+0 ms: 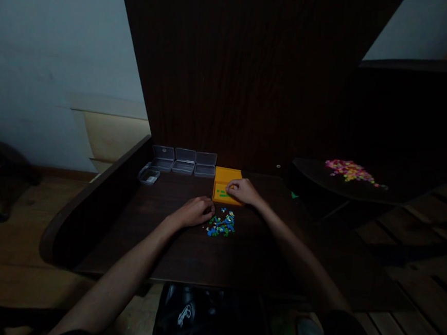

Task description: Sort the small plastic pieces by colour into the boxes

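A yellow box (228,174) lies with its lid raised on the dark table, and several small green pieces (222,195) are inside it. My right hand (243,190) reaches over the box's right side, fingers pinched together near the green pieces; whether a piece is between them is too small to make out. Nearer me, a loose pile of tiny blue, green and pale pieces (222,226) is spread on the tabletop. My left hand (197,211) rests at the pile's left edge with its fingers curled, and what they hold, if anything, is hidden.
Several clear plastic cases (184,167) with raised lids line the table's back left, with another clear case (149,176) in front. A raised wooden side (97,199) borders the left. Pink and yellow pieces (350,171) lie on a dark surface at right.
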Demonstrator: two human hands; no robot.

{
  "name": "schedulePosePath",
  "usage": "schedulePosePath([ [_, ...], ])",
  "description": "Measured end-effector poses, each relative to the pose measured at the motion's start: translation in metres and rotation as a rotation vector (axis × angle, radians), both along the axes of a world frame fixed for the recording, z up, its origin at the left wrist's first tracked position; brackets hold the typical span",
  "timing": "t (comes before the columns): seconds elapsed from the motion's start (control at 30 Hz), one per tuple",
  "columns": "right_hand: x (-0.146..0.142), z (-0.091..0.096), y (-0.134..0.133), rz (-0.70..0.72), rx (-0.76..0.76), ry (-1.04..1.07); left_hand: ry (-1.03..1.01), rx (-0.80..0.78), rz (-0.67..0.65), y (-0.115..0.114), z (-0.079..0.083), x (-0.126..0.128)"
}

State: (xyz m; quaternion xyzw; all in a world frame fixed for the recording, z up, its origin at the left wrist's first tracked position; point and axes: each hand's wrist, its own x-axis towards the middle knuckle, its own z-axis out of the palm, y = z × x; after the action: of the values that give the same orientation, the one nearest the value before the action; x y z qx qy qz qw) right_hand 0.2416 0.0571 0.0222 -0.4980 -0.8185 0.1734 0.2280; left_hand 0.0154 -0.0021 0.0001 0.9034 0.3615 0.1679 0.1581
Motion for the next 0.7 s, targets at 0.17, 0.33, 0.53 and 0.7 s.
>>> schedulePosePath([
  [0.17,-0.011,-0.004,0.022,-0.047,0.059,-0.214,-0.026,0.018,-0.011,-0.001,0.0,0.0],
  [0.33,-0.018,-0.007,0.027,-0.041,0.056,-0.266,-0.043,0.019,0.007,-0.002,0.003,-0.001],
  [0.53,-0.011,0.001,0.019,-0.057,0.057,-0.289,-0.06,0.011,0.021,-0.001,0.005,-0.003],
  [0.7,0.01,0.004,0.005,-0.117,0.09,-0.182,-0.086,-0.003,0.053,0.0,0.007,-0.004],
])
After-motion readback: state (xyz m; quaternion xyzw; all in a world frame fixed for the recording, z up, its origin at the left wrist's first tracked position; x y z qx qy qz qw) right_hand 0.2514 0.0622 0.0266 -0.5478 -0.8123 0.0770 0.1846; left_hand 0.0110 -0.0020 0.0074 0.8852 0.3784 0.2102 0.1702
